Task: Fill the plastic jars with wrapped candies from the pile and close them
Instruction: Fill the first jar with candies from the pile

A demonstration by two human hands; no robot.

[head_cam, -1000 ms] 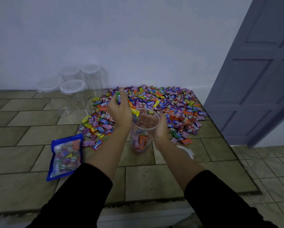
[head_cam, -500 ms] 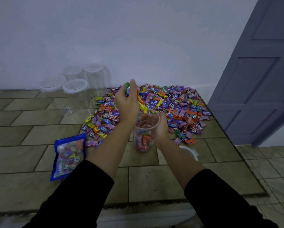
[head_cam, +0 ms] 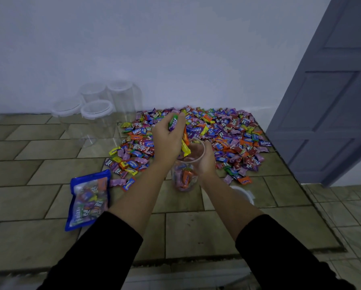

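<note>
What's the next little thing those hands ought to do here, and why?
Probably loosen the left hand so its handful of candies drops into the open jar: the handful hangs right at the mouth, the right hand steadies the jar, which looks only partly filled.

Tiled ledge (head_cam: 29, 206) — candy pile (head_cam: 227, 132), clear jars (head_cam: 96, 122), blue bag (head_cam: 88, 199), lid (head_cam: 245, 194)

Your right forearm (head_cam: 223, 197) covers most of the lid (head_cam: 246, 195); only its right arc shows. Your left hand (head_cam: 167, 137) blocks the left side of the jar (head_cam: 184, 176) rim and a patch of the pile (head_cam: 227, 135), and the candies (head_cam: 185, 144) it grips can't be counted. Both sleeves (head_cam: 96, 254) run off the bottom edge, the door (head_cam: 332, 101) off the top and right, and the back jars (head_cam: 98, 116) fade into the wall (head_cam: 175, 49).
</note>
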